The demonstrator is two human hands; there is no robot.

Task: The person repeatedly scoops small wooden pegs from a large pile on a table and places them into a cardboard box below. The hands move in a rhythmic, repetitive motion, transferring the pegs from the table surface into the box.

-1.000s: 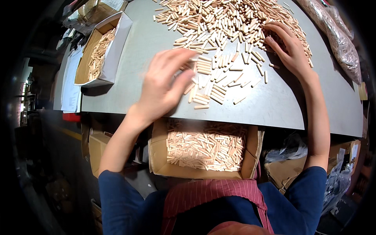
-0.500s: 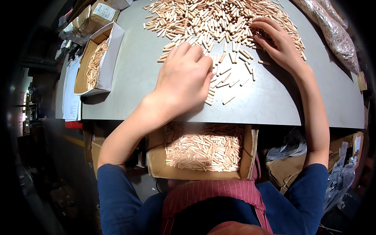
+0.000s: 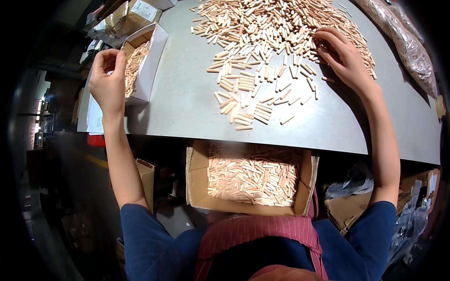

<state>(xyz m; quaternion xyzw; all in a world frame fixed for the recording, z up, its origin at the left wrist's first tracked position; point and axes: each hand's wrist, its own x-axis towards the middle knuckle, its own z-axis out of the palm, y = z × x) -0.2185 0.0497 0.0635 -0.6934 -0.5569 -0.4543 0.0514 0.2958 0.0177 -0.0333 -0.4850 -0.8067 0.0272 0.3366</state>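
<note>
My left hand (image 3: 107, 84) is raised at the outer side of a small white cardboard box (image 3: 157, 63) at the left of the table. Its thumb and fingers are pinched together; whatever they hold is too small to make out. Short wooden dowels (image 3: 136, 63) lie in that box. At the right, my right hand (image 3: 346, 58) rests by the edge of a big heap of wooden dowels (image 3: 269, 23), fingers bent and apart, fingertips partly hidden against the heap. Between the hands, loose dowels (image 3: 246, 83) spread toward me from the heap, some in small rows.
Below the table edge, a brown cardboard box (image 3: 199, 199) full of dowels sits before my waist. A clear plastic bag (image 3: 410, 56) lies along the table's right side. A taped carton (image 3: 124, 21) and papers (image 3: 95, 117) are at the left.
My left hand has swung from the loose dowels in the middle over to the white box at the left. My right hand stays by the heap. The view has shifted slightly.
</note>
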